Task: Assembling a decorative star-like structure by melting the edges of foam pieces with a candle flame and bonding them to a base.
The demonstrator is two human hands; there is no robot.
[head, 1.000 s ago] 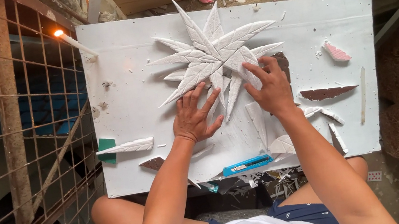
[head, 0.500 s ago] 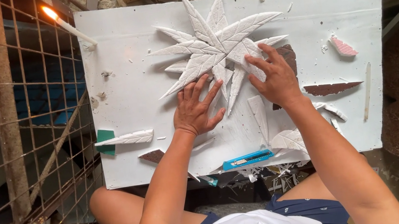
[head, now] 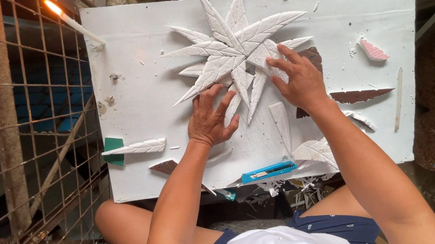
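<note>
a person seated at a white board desk (head: 120,67) presses both hands onto a star-shaped cluster of carved white foam leaves (head: 235,54) lying near the desk's far middle; the left hand (head: 211,118) rests flat and open, fingers spread, on the lower leaf tips; the right hand (head: 296,79) lies open too, fingertips on the cluster's right-hand leaves, gripping nothing; loose pieces sit around them: a single carved leaf (head: 136,148) near the left edge beside a green scrap (head: 112,145), another upright leaf (head: 281,123) just below the cluster, brown-backed shards (head: 360,95) to the right, and a blue utility knife (head: 268,172) by the near edge; a lit candle (head: 74,22) leans over the desk's far left corner; the thin leaf points look brittle, and uneven pressure from either palm could snap one or push the arrangement out of line; whether the leaves are already bonded cannot be told from this height, so a sliding hand may scatter them; the flame stands near foam crumbs, and the knife sits close to the forearms, where a careless sweep could knock it off.
</note>
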